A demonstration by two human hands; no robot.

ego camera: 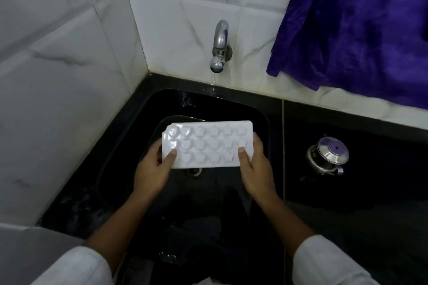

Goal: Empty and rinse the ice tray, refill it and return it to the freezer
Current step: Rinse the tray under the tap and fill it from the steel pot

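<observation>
From the head camera, you are holding the white ice tray (207, 144) level over the black sink (261, 118), one short end in each of your hands. Your left hand (152, 170) is closed around the tray's left end, thumb pressed on the top face near the front corner and fingers curled underneath. Your right hand (256, 169) is closed around the right end in the same way, thumb on top and fingers wrapping the edge. The tray's moulded cells face up; some are heart-shaped and others look like stars or flowers, and whether they hold water or ice cannot be told.

Below the tray's front edge the sink drain (194, 171) shows. Behind the tray, a chrome tap (220, 46) juts from the white tiled wall (176, 37), and a thin stream of water (214, 80) falls from its spout, landing at the back rim of the sink, well apart from the tray. A purple cloth (356, 28) hangs at the upper right. On the dark counter (370, 192) to the right of the sink stands a steel vessel with a lid (327, 157). White sleeves (324, 261) cover your forearms.
</observation>
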